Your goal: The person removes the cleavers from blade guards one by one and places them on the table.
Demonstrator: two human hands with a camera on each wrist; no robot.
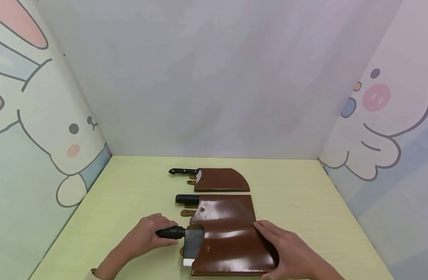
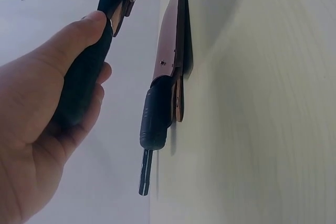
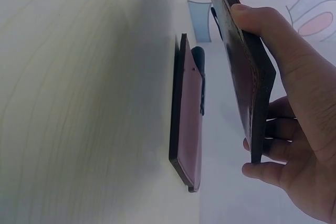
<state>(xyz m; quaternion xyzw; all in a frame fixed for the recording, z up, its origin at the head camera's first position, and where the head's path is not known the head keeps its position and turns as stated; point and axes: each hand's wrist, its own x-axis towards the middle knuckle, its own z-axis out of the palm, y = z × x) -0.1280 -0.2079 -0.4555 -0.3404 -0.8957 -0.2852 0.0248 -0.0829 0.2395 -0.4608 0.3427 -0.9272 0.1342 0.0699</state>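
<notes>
In the head view my left hand (image 1: 147, 237) grips the black handle (image 2: 84, 77) of a cleaver. Its grey blade (image 1: 193, 243) runs partly into a glossy brown leather sheath (image 1: 238, 252), and the rest of the blade is hidden inside. At the sheath's right end, my right hand (image 1: 287, 251) holds it with the thumb and fingers on opposite edges. The right wrist view shows this grip along the sheath's dark edge (image 3: 257, 93), raised off the tabletop. A small tan strap shows behind the blade.
Just behind lies a second sheathed cleaver (image 1: 227, 208), overlapped by the held sheath in the head view. Farther back a third knife in a brown sheath (image 1: 222, 179) has a riveted black handle (image 1: 184, 171). The pale yellow table (image 1: 297, 194) meets a grey back wall (image 1: 214, 77) and cartoon-printed side walls.
</notes>
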